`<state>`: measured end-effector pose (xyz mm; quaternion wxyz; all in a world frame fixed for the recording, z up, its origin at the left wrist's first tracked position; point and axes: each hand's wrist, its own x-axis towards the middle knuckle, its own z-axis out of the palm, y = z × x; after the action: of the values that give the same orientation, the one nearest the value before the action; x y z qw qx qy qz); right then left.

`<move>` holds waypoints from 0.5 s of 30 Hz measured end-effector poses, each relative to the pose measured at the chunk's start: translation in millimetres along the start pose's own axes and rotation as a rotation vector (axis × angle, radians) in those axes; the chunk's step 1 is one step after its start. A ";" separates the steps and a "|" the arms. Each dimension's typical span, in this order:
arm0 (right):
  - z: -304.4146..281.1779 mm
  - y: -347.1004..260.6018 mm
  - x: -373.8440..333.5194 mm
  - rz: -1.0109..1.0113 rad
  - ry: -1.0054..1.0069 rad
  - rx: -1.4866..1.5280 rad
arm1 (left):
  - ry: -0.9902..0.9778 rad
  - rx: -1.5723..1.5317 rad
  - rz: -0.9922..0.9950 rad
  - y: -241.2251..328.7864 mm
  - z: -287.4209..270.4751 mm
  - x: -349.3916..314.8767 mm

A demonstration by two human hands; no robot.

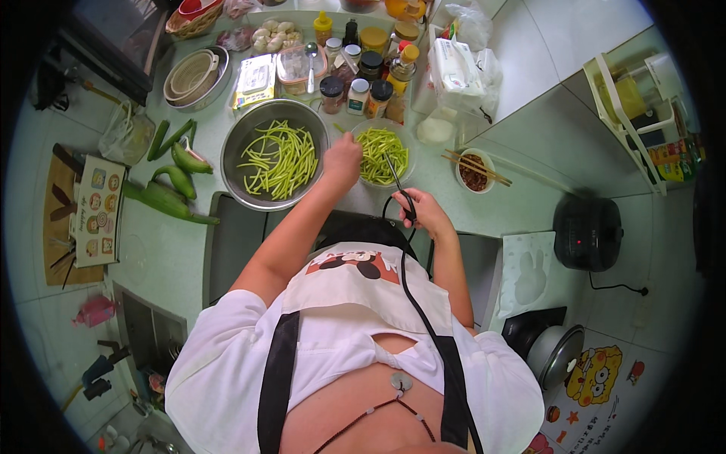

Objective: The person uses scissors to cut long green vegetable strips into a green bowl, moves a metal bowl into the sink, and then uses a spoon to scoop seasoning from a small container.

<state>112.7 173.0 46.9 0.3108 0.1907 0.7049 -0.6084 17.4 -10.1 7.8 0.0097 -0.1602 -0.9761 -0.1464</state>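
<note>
My left hand (344,160) is closed between two bowls, pinching a green bean (338,128) whose end sticks out past the fingers. My right hand (428,213) grips scissors (395,172) by their black handles; the metal blades point into a clear plastic bowl (411,135). Short cut green beans (380,148) fill that bowl. To its left stands a wide steel basin (233,171) with long, whole green beans (281,160) lying loose in it. Fingers partly hide the held bean, and I cannot tell whether the blades are apart.
Spice jars (357,96) and bottles crowd behind the bowls. On the left lie green gourds (168,200) and a knife rack (100,208). At right, chopsticks (478,166) rest across a small bowl (460,179), near a black rice cooker (587,233). A black cable (414,296) hangs down my front.
</note>
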 end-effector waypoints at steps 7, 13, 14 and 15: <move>1.5 -0.2 0.6 0.013 -0.041 0.020 | -0.033 -0.003 0.026 5.1 14.4 8.6; 2.5 -4.1 -4.0 -0.006 -0.041 -0.017 | 0.064 -0.080 0.044 -2.3 21.7 4.5; 2.8 -4.2 -5.0 -0.001 -0.038 -0.019 | 0.049 -0.092 0.023 -1.8 21.4 4.4; 3.3 -5.2 -5.4 0.001 -0.036 -0.024 | 0.038 -0.104 0.001 -2.0 20.5 5.1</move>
<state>114.0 169.3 54.1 0.3257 0.1763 0.7064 -0.6032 12.5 -4.4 -12.0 0.0202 -0.1583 -0.9668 -0.1998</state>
